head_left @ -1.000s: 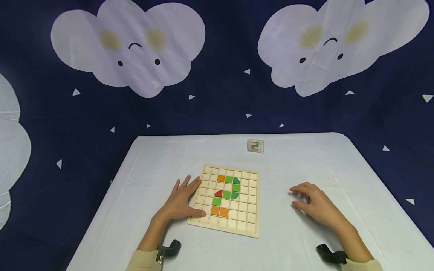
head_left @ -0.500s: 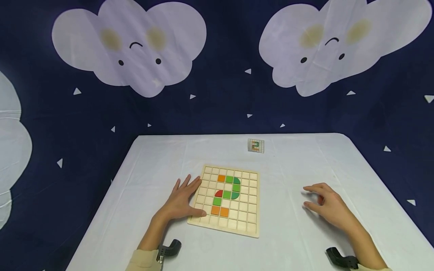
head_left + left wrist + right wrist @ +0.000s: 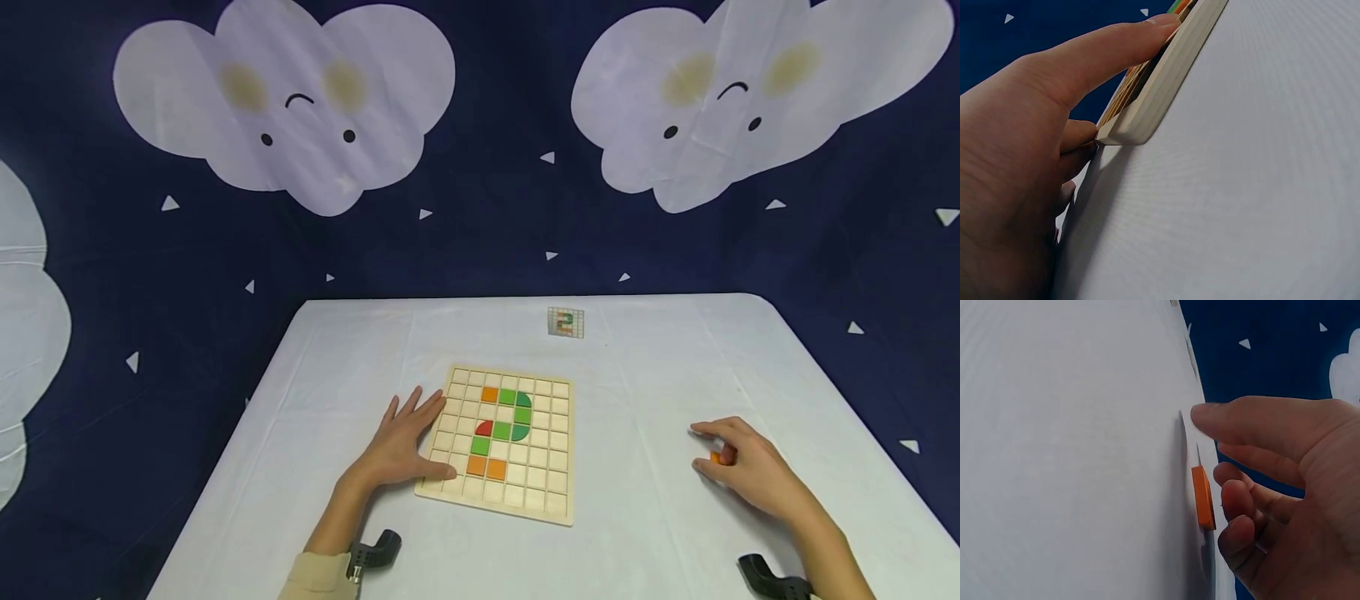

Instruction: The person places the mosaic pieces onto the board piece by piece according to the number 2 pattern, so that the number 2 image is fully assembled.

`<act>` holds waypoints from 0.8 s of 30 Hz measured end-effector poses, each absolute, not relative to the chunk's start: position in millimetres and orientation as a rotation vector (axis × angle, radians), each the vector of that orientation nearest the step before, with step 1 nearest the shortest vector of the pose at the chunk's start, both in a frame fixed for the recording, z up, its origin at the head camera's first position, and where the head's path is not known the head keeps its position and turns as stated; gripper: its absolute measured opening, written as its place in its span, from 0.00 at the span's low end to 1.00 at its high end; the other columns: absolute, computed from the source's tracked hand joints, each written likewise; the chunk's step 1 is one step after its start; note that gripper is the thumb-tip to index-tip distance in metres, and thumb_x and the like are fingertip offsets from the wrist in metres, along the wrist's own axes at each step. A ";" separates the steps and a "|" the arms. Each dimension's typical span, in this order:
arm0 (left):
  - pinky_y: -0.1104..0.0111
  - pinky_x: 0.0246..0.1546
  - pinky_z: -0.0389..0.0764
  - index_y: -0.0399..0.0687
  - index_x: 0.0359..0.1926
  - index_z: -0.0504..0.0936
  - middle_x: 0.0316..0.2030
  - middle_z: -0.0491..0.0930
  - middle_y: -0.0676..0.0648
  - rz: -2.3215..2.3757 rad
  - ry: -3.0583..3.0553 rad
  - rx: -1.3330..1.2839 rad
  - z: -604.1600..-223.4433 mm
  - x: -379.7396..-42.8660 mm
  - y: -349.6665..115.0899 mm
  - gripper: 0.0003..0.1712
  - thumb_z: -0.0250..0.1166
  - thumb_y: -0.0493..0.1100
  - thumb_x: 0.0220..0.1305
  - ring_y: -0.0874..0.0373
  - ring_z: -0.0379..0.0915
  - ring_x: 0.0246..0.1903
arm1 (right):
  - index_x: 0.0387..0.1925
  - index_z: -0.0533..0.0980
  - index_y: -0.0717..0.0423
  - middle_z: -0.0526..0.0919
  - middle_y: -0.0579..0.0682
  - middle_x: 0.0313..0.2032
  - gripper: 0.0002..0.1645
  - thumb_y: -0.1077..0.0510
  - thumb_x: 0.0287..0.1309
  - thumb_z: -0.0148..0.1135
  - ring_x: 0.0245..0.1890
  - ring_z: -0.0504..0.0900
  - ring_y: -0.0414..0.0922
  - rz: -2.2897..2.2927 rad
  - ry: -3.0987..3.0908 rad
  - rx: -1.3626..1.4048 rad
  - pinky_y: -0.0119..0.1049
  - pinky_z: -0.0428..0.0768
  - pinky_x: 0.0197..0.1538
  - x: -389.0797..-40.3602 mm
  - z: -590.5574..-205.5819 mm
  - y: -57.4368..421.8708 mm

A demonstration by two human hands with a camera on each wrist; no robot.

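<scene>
A square wooden grid board (image 3: 540, 505) lies on the table. Orange, green and red tiles, including a red quarter-round tile (image 3: 485, 428), fill some of its cells. My left hand (image 3: 397, 446) is spread at the board's left edge, with straight fingers along the side and the thumb resting on the lower left corner. My right hand (image 3: 761, 471) hovers low over the right part of the table, fingers loosely curved. An orange tile (image 3: 1202, 499) shows between its thumb and curled fingers; in the right wrist view it looks apart from the fingertips.
A small clear-looking card or block with a coloured figure on a grid (image 3: 565, 322) stands near the table's far edge. White cloth covers the table (image 3: 630, 533). Behind it hangs a dark blue curtain (image 3: 495, 233) with clouds. Each wrist carries a black camera mount (image 3: 378, 550).
My right hand has moved right, away from the board, and an orange tile has come into sight by its fingers. The left hand and the board have stayed put.
</scene>
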State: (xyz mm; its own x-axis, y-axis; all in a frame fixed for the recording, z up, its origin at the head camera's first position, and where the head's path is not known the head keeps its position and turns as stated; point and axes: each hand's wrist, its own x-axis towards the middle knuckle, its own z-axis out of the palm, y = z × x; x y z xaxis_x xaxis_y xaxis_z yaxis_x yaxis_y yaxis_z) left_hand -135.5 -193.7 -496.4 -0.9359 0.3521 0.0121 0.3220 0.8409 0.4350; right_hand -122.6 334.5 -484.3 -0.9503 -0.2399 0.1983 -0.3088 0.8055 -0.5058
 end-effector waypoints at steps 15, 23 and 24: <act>0.53 0.70 0.31 0.50 0.74 0.55 0.73 0.51 0.55 0.671 2.946 0.538 -496.2 -135.8 -193.6 0.70 0.67 0.79 0.34 0.54 0.32 0.73 | 0.48 0.81 0.52 0.75 0.45 0.36 0.26 0.56 0.42 0.78 0.25 0.65 0.35 0.814 -2.875 0.353 0.29 0.59 0.26 -110.4 -486.6 353.2; 0.53 0.70 0.31 0.51 0.74 0.55 0.73 0.51 0.55 0.673 2.946 0.538 -496.8 -136.3 -193.4 0.70 0.67 0.80 0.34 0.54 0.32 0.73 | 0.45 0.82 0.50 0.76 0.42 0.32 0.22 0.58 0.45 0.76 0.25 0.67 0.35 0.867 -2.896 0.341 0.29 0.62 0.26 -107.2 -486.2 354.7; 0.53 0.70 0.31 0.50 0.74 0.55 0.73 0.51 0.55 0.675 2.945 0.541 -496.9 -136.3 -193.3 0.70 0.67 0.80 0.34 0.54 0.32 0.73 | 0.45 0.82 0.49 0.76 0.42 0.32 0.21 0.58 0.45 0.76 0.25 0.68 0.35 0.873 -2.894 0.339 0.29 0.63 0.26 -106.8 -486.3 354.6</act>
State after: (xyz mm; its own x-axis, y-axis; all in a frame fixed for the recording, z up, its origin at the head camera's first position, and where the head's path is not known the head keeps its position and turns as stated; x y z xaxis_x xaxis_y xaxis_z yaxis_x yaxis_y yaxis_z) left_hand -136.3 -193.3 -496.9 -0.9355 0.3533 0.0083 0.3216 0.8414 0.4343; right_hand -106.8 354.6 -486.3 -0.9703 -0.1831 0.1584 -0.2402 0.8109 -0.5337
